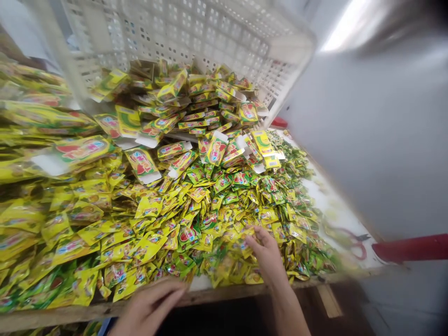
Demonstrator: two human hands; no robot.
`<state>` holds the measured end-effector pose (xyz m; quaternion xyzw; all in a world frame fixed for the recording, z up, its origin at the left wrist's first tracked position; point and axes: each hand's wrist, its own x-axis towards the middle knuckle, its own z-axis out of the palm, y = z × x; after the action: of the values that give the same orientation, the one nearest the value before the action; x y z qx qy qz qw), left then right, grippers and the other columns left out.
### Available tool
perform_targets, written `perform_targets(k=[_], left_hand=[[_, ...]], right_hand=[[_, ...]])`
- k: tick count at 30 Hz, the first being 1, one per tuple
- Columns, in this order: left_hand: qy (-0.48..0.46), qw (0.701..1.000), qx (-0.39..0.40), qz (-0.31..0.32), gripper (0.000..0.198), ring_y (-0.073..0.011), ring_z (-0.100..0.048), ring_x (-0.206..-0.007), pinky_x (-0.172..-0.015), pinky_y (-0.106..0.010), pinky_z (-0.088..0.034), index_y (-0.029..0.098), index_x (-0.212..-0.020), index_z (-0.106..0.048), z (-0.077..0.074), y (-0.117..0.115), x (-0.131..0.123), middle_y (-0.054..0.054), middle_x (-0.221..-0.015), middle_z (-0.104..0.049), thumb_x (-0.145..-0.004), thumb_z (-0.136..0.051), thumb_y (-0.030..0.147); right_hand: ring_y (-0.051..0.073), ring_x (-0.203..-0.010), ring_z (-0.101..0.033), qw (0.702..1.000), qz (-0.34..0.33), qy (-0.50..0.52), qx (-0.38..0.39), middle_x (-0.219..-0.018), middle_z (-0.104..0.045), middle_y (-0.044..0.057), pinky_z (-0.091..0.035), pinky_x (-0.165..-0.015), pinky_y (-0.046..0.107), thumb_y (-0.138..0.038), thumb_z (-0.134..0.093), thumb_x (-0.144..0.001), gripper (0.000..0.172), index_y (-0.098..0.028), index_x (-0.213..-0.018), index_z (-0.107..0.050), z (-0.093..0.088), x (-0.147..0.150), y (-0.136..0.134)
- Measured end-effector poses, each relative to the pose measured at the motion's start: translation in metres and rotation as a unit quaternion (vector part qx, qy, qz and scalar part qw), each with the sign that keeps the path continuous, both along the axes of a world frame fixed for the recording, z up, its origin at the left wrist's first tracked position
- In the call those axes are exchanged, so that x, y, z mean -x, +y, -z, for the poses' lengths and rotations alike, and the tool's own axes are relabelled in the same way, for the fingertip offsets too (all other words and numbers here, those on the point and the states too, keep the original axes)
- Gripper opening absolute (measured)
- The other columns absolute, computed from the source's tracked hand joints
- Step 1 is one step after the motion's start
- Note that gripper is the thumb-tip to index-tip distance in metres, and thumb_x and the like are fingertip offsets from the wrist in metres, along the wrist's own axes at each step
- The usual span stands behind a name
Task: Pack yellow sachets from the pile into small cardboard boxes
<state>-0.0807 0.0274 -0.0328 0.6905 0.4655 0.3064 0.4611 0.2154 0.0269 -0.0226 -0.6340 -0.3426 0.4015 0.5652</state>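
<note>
While a deep heap of small, glossy yellow-and-green foil packets [150,205] covers most of the white tabletop [325,200], the right hand [268,254] reaches into its near side. Packets lie directly beneath and beyond its fingertips; thumb and forefinger are close together, but whether they grip one I cannot tell. The left hand [154,301], blurred, is at the table's front edge, packets just beyond it; its finger state is unclear. Behind, yellow-and-green printed cardboard boxes [217,148], some with white flaps open, spill from a tilted white perforated plastic crate [290,51], covering the heap's far part. Red-handled scissors [359,245] lie right of the heap, beside a red bar [413,248].
</note>
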Motion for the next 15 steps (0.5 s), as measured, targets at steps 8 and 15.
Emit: perform_targets(k=[8, 15], left_hand=[[0.06, 0.992, -0.104, -0.031, 0.023, -0.0233, -0.07, -0.076, -0.077, -0.032, -0.055, 0.021, -0.091, -0.074, 0.016, 0.041, -0.102, -0.01, -0.088, -0.073, -0.088, -0.056, 0.035], [-0.169, 0.954, 0.222, -0.111, 0.032, -0.0205, -0.067, -0.062, -0.059, -0.027, -0.054, 0.017, -0.092, -0.068, -0.007, 0.032, -0.083, -0.001, -0.064, -0.071, -0.084, -0.061, 0.048]], right_hand=[[0.017, -0.077, -0.062, 0.99, 0.01, 0.143, -0.017, -0.082, -0.067, 0.0, -0.049, -0.072, 0.027, -0.024, -0.082, -0.068, 0.03, -0.018, -0.092, -0.066, 0.002, -0.004, -0.016], [0.014, -0.074, -0.061, 0.967, -0.031, 0.252, -0.032, -0.087, -0.066, 0.0, -0.051, -0.064, 0.024, -0.023, -0.082, -0.067, 0.029, -0.02, -0.085, -0.059, 0.005, 0.037, -0.006]])
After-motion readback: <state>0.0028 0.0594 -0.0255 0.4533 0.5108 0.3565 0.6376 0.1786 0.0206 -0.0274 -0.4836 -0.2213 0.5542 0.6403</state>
